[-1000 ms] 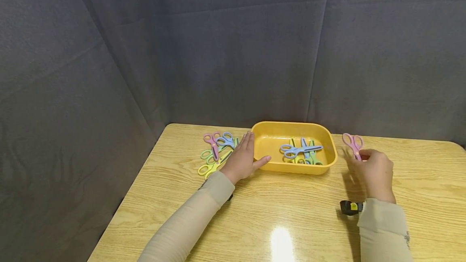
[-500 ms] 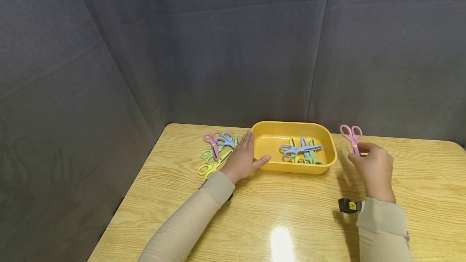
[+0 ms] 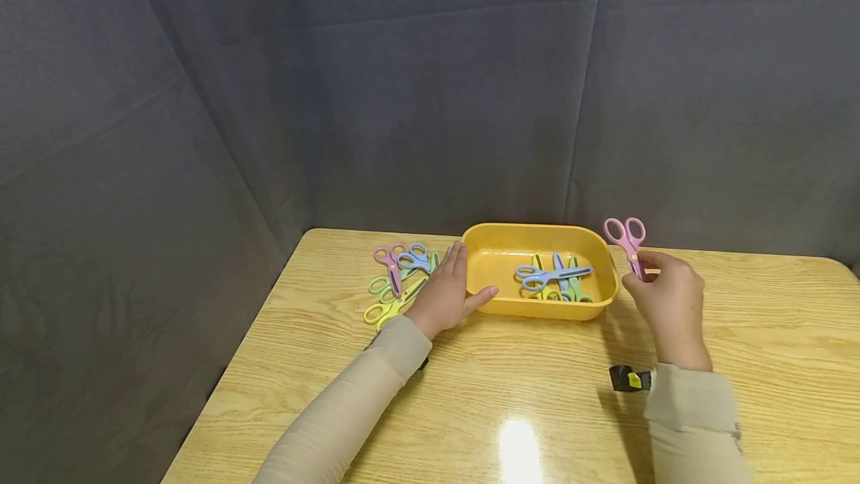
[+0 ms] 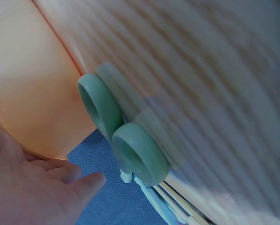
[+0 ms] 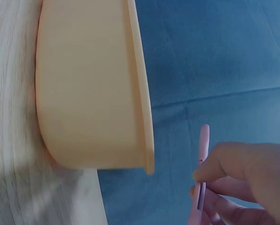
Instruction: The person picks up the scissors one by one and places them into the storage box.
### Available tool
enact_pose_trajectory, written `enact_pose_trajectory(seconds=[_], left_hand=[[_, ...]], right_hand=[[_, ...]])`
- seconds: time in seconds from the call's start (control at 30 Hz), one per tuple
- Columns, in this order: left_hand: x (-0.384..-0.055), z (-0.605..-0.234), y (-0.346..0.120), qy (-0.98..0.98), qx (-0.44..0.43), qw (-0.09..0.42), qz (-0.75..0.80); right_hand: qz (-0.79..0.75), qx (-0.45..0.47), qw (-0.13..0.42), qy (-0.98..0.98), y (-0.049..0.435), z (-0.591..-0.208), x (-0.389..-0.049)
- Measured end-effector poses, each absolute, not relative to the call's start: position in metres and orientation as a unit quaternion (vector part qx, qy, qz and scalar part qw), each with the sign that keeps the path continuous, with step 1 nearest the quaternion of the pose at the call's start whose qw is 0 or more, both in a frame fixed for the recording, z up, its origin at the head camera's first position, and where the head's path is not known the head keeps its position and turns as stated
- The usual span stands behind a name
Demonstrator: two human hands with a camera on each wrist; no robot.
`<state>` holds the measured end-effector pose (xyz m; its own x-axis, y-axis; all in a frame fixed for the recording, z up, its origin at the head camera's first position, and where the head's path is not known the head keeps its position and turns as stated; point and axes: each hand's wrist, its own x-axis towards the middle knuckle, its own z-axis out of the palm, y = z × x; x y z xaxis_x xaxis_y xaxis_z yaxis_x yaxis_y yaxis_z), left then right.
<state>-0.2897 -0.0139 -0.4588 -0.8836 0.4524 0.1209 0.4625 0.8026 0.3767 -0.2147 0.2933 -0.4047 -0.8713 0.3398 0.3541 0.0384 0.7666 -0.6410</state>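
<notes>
My right hand pinches a pair of pink scissors by the blades, handle loops upward, just off the right end of the yellow bin. In the right wrist view the pink scissors show edge-on between thumb and fingers, apart from the bin's wall. My left hand rests against the bin's left end, fingers straight and thumb along the front rim. Inside the bin lie several scissors, with blue scissors on top of yellow, blue and green ones.
Left of the bin, partly behind my left hand, several scissors lie piled on the wooden table, among them pink scissors and yellow scissors. Green handle loops show near the left hand. A dark curtain hangs behind the table.
My right hand has lifted the pink scissors and carried them left, from beside the bin to close by its right rim. The left hand stays at the bin's left end.
</notes>
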Motion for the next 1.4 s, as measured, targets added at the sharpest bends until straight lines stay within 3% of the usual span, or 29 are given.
enact_pose_trajectory(seconds=[0.6, 1.0, 1.4], left_hand=[[-0.287, -0.456, -0.014, -0.948, -0.240, 0.012, -0.208], [-0.289, -0.459, -0.014, -0.949, -0.239, 0.014, -0.205], [-0.291, -0.462, -0.015, -0.948, -0.243, 0.016, -0.207]], right_hand=[[0.334, -0.058, 0.263, -0.903, 0.269, -0.407, -0.217], [0.343, -0.031, 0.245, -0.906, 0.256, -0.416, -0.223], [0.327, 0.012, 0.300, -0.896, 0.243, -0.426, -0.227]])
